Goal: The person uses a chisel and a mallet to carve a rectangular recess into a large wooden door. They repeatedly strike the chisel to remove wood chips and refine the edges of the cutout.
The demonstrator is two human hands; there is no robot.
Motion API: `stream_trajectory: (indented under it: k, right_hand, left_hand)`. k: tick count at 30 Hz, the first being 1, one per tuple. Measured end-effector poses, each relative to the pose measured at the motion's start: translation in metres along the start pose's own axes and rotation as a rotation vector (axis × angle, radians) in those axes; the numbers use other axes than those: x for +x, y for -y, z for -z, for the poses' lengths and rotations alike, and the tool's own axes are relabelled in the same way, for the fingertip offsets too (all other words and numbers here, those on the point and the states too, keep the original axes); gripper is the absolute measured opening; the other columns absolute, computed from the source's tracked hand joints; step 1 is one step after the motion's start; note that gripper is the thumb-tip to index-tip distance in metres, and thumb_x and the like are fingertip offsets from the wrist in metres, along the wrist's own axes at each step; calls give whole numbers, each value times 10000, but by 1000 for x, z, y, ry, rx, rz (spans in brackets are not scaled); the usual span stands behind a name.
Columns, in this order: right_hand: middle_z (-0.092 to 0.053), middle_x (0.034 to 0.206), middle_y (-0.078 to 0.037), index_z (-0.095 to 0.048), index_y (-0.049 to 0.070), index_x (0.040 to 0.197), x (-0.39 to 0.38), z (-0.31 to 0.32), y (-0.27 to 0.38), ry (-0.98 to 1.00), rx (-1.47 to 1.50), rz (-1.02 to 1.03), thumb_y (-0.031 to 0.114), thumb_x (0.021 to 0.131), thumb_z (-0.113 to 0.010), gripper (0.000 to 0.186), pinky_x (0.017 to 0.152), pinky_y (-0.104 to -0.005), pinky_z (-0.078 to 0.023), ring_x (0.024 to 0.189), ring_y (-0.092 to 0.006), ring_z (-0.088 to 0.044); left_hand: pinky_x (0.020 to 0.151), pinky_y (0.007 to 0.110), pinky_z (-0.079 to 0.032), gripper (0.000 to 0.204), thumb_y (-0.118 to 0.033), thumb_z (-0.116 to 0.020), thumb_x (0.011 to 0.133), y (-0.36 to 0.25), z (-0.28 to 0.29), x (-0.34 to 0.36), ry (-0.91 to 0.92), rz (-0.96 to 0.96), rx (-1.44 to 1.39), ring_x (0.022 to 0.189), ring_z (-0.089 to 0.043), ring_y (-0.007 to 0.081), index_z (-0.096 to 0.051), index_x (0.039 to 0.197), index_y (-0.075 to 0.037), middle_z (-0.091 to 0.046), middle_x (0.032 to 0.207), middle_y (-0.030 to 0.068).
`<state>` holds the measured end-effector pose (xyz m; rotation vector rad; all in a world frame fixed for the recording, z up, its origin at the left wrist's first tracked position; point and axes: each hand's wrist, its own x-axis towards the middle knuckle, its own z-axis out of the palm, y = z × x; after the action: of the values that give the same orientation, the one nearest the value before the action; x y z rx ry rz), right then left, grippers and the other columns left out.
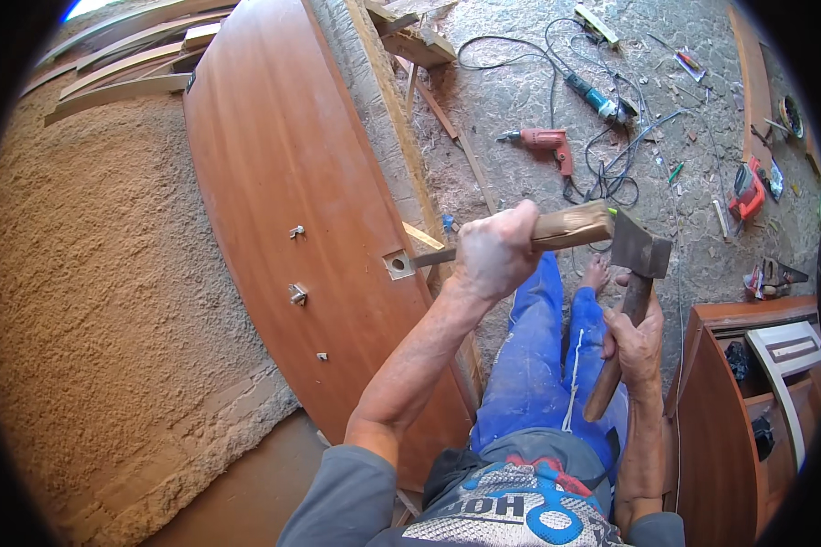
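Note:
My left hand [499,251] is closed round a chisel, whose wooden handle [570,228] points right. Its narrow blade [435,258] reaches a pale square recess [398,265] with a round hole, cut near the right edge of a brown wooden door panel [274,128]. In my right hand [639,333] is a hatchet, gripped by its wooden handle [607,387]. The steel hatchet head [641,248] is close to the chisel's butt end; whether they touch I cannot tell. Small metal fittings [298,294] lie on the panel to the left of the recess.
On the rough floor ahead lie a red drill [545,140], a teal angle grinder [597,97], tangled cables and a red power tool [748,190]. A handsaw [782,273] is farther right. Brown wooden furniture [721,428] stands at lower right. Wood strips [137,55] are stacked at upper left.

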<state>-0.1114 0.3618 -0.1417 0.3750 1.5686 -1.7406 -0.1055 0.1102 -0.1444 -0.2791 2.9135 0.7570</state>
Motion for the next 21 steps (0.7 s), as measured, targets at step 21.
stream_trajectory:
  k: [21]
  right_hand:
    - [-532, 683, 1, -518, -8, 1305, 2, -13, -2, 4, -14, -35, -12, 893, -618, 424, 399, -226, -412, 436, -69, -485]
  left_hand:
    - [575, 486, -566, 169, -179, -686, 839, 9, -10, 4, 93, -83, -27, 669, -719, 354, -546, 896, -104, -666, 674, 140]
